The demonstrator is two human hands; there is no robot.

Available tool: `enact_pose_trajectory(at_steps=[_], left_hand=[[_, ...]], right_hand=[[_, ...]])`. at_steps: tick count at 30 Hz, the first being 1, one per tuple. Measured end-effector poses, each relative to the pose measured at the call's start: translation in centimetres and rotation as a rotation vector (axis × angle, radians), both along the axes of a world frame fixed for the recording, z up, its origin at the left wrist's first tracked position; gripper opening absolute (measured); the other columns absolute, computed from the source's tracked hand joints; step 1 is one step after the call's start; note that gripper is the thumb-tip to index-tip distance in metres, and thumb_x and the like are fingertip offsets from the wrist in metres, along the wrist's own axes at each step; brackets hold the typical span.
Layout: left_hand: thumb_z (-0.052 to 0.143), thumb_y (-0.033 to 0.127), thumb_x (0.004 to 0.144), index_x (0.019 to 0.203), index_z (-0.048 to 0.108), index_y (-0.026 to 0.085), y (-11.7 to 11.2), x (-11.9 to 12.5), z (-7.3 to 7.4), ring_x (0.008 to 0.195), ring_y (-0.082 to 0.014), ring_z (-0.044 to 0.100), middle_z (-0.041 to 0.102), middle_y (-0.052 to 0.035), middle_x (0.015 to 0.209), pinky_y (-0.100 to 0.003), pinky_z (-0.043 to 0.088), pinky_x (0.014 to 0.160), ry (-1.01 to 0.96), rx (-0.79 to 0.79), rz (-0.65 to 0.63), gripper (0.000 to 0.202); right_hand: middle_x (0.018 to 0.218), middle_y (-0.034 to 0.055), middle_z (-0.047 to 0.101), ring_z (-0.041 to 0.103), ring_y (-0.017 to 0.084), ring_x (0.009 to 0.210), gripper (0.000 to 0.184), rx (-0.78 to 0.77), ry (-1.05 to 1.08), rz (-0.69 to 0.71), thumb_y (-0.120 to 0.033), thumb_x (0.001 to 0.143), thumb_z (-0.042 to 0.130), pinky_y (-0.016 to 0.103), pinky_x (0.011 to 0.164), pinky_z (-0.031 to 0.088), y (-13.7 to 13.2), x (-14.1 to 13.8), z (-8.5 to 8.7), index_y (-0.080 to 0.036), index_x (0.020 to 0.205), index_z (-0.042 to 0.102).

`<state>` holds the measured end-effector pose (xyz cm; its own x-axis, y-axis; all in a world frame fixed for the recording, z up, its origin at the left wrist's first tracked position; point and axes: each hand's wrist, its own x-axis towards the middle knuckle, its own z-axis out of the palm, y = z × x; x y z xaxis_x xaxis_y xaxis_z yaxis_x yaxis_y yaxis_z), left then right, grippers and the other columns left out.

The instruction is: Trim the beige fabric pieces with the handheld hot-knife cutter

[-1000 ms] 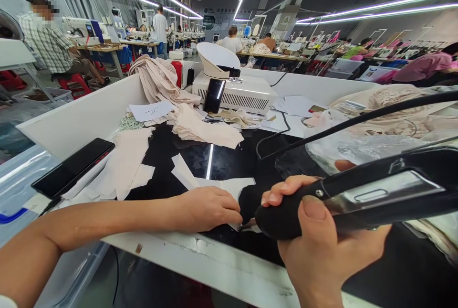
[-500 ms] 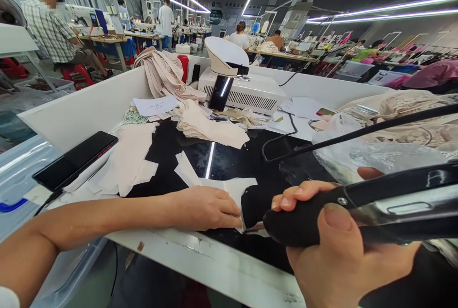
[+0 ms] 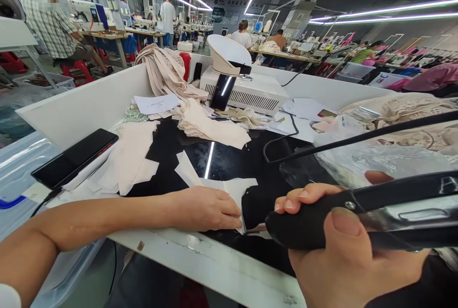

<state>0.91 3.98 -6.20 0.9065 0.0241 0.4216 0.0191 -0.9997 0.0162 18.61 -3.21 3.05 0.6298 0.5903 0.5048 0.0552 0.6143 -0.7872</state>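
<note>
My left hand [image 3: 207, 208] lies flat, fingers together, pressing a pale fabric piece [image 3: 232, 188] onto the glossy black tabletop [image 3: 222, 160] near its front edge. My right hand [image 3: 339, 255] is wrapped round the black handle of a long corded tool [image 3: 358, 217], whose rounded black end sits just right of my left fingertips. The tool's black cord [image 3: 358, 138] arcs over the table to the right. What lies under the tool's tip is partly hidden.
Cream fabric pieces [image 3: 132, 155] and a stack [image 3: 207, 124] litter the table. A black phone [image 3: 73, 157] rests on the left white wall. A white machine [image 3: 246, 90] stands at the back. Clear plastic and lace fabric [image 3: 393, 117] lie right. Other people sit at distant tables.
The view has drifted slightly; my right hand with the tool has shifted a little down and right. My left hand stays pressed on the fabric.
</note>
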Motion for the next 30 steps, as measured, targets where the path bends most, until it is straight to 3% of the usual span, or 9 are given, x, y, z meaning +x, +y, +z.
enact_pose_trajectory(at_steps=[10,19,30], left_hand=[[0.052,0.012,0.121,0.132,0.08,0.014,-0.28,-0.23,0.23,0.123,-0.0221,0.077,0.084,-0.0111,0.128,-0.028,0.059,0.115,0.038,0.032,0.028,0.03],[0.066,0.01,0.115,0.124,0.081,0.011,-0.18,-0.32,0.02,0.116,-0.0233,0.078,0.082,-0.0117,0.121,-0.029,0.061,0.107,-0.061,0.039,0.001,0.017],[0.069,0.01,0.114,0.125,0.08,0.018,-0.22,-0.42,-0.44,0.122,-0.0217,0.078,0.083,-0.0111,0.127,-0.028,0.064,0.104,-0.016,-0.012,0.033,0.018]], right_hand=[[0.064,-0.0098,0.07,0.058,0.021,0.041,0.052,-0.006,-0.016,0.004,-0.037,0.066,0.097,0.037,0.038,0.055,-0.13,0.08,0.16,-0.032,0.111,0.071],[0.061,-0.0111,0.066,0.058,0.023,0.039,0.052,-0.008,0.008,-0.017,-0.035,0.061,0.096,0.041,0.037,0.056,-0.01,-0.06,0.24,-0.033,0.108,0.073],[0.061,-0.0094,0.068,0.057,0.024,0.043,0.055,-0.02,0.037,-0.057,-0.037,0.059,0.096,0.04,0.036,0.055,0.18,0.61,0.54,-0.036,0.108,0.073]])
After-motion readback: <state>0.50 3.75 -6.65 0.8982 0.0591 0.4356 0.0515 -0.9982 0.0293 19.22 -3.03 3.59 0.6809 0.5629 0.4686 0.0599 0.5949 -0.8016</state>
